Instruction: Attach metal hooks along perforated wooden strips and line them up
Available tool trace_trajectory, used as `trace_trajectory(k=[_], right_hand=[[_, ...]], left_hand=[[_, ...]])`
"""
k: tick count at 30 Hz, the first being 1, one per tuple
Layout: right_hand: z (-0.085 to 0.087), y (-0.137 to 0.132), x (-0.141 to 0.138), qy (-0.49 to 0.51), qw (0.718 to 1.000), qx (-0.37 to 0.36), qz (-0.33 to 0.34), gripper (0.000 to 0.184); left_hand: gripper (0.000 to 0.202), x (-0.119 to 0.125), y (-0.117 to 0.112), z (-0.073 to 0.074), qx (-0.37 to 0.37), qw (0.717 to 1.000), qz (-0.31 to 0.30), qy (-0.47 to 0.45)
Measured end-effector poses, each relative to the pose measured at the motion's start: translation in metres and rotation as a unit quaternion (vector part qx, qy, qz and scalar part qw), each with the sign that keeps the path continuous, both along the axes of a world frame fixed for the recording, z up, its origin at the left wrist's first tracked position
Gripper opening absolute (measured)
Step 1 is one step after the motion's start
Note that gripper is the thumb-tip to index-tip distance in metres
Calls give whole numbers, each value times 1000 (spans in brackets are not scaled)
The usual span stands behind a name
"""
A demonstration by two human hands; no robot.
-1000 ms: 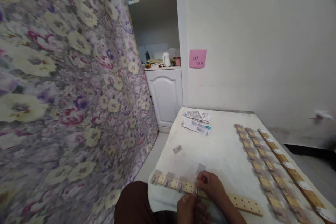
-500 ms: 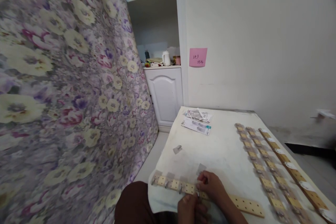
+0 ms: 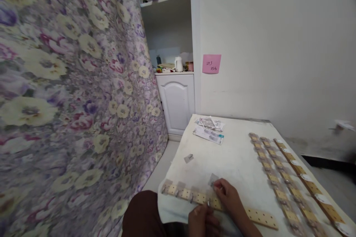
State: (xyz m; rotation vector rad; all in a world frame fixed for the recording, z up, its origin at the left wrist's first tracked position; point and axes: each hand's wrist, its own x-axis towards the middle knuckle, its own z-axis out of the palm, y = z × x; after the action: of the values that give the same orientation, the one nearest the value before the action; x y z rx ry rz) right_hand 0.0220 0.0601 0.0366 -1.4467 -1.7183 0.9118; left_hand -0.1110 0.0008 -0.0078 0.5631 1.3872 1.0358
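A perforated wooden strip (image 3: 200, 197) lies along the near side of the table (image 3: 239, 155), its long axis running crosswise before the person, the bare end pointing right and slightly closer to them. It passes beneath and between the hands. The left hand (image 3: 198, 219) is at its near edge, fingertips by a metal hook (image 3: 209, 203); I cannot tell whether they pinch it. The right hand (image 3: 226, 192) reaches across, fingertips narrowly spaced at a clear hook pad (image 3: 213, 179) just beyond the strip, its hold unclear to me. Farther out lie another hook pad (image 3: 189, 158) and flat packets (image 3: 208, 135)
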Motion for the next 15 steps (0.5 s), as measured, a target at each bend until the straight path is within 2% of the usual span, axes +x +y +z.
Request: trace_trajectory(k=[4,9,12,15], right_hand=[[0,9,10,-33,999,27,-29,20],[-2,21,2,-103,994,15,14,33],[-2,20,-5,-110,994,12,20,26],[-1,18,-7,-92,995,33,7,14]], left_hand=[[58,-2,-5,10,11,1000,-6,-2],[48,-6,-15,28,25,998,-37,-44],[47,-6,-18,29,34,997,-32,-56],[52,-5,-19,23,37,997,-27,-57]])
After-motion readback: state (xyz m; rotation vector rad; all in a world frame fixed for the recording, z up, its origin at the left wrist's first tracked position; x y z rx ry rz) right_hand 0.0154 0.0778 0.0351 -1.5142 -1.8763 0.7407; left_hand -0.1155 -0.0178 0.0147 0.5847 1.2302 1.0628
